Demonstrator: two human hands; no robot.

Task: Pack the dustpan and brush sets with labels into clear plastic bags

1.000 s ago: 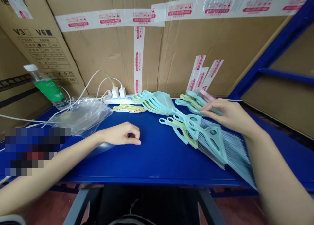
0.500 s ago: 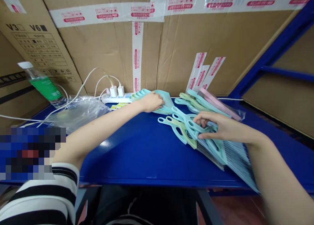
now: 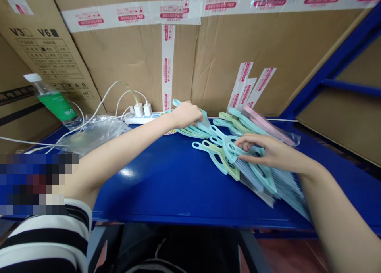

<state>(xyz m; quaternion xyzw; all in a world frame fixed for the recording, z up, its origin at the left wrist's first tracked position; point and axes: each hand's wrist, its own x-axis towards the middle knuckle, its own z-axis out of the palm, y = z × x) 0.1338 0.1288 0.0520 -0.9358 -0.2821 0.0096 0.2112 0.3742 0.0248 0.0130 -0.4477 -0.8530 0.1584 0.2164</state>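
Observation:
My left hand (image 3: 189, 114) is closed on a light-blue dustpan (image 3: 204, 124), its handle end raised above a stack of blue and green dustpans (image 3: 192, 132). To the right, my right hand (image 3: 253, 146) is pinched on the light-blue head of a small brush (image 3: 229, 148). Under and around it lie more light-blue brushes with pale bristles (image 3: 287, 185). A yellow-green brush (image 3: 233, 170) lies beside them, its handle pointing up and left. Behind, a pink piece (image 3: 268, 126) and some blue and green ones lie partly in clear plastic.
Clear plastic bags (image 3: 98, 134) and a green-labelled bottle (image 3: 58, 105) are at the left. White chargers (image 3: 143, 109) sit in a power strip, with loose cables. Cardboard boxes (image 3: 125, 54) stand behind the blue table (image 3: 166, 177); a blue frame (image 3: 330, 62) rises at right.
My left hand has risen slightly, lifting the top dustpan off its stack. My right hand has closed on a brush and raised its head a little.

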